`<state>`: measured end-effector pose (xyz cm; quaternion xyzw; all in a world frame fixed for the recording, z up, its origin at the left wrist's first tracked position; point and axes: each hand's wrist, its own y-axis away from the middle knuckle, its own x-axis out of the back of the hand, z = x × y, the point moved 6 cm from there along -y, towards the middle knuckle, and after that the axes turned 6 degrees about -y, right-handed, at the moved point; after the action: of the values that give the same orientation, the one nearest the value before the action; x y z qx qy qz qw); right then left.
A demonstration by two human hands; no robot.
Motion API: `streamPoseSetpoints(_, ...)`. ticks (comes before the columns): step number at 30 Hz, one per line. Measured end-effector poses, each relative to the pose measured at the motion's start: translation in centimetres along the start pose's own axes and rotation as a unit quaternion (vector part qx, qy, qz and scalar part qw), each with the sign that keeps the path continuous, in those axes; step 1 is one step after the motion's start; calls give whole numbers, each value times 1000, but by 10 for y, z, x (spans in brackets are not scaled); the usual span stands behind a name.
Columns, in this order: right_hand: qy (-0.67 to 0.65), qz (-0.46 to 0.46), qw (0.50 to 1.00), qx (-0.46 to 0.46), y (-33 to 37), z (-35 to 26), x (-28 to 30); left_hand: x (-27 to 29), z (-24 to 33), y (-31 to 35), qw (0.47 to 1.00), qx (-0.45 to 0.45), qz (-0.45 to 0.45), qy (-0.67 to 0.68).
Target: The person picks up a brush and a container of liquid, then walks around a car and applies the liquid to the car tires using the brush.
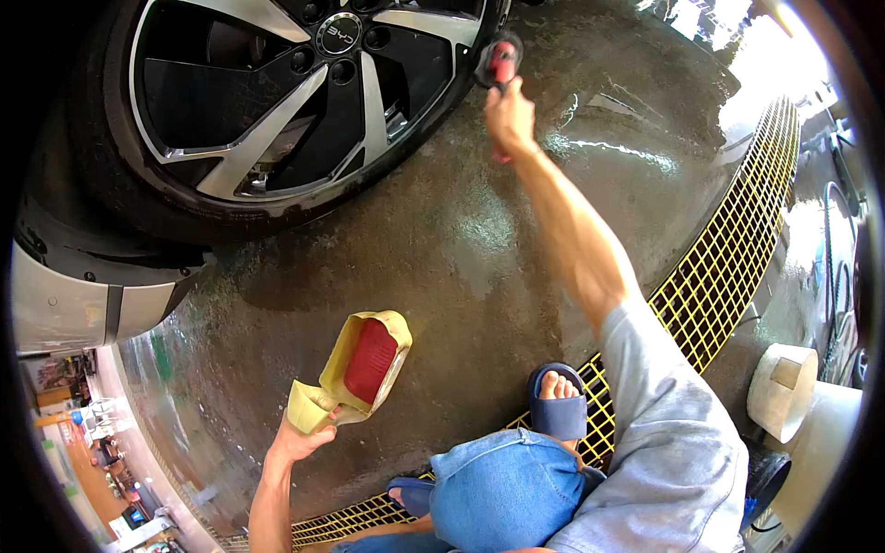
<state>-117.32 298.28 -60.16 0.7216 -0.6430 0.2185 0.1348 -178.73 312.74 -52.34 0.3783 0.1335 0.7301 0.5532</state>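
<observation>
At the lower left, my left hand [300, 441] is closed around the handle end of a yellow cut-open plastic jug [336, 367]. Red shows inside the jug; I cannot tell whether it is liquid or the coloured bottom. My right hand [510, 115] reaches far forward, gripping a red-handled brush [503, 61] with a dark, blurred head. That brush head is at the right side of the black tyre [369, 180], seemingly touching it. Within the tyre sits a silver and black alloy wheel [277, 111] with a round centre cap.
Wet, dark concrete floor [442, 240] stretches between me and the wheel. A yellow drain grating [728, 258] curves along the right and under my feet. The pale car body [69, 300] is at the left, and a white cylindrical object [782, 392] stands at the right.
</observation>
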Motion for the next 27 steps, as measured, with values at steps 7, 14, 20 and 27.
streamPoseSetpoints(7, -36, -296, 955, 2, 188, 18, -88, 13, -10, 8, 1000, -8, 3, -8)
streamPoseSetpoints(14, -22, -260, 964, 47, 145, -11, -6, 2, -5, 10, 999, 19, 23, 32)
streamPoseSetpoints(20, 1, -14, 1000, 26, 43, 16, -20, 1, -8, 2, 1000, 16, 15, 0)
streamPoseSetpoints(27, -67, -200, 977, -4, 199, -18, -95, 11, -7, 7, 999, 41, 3, -13)
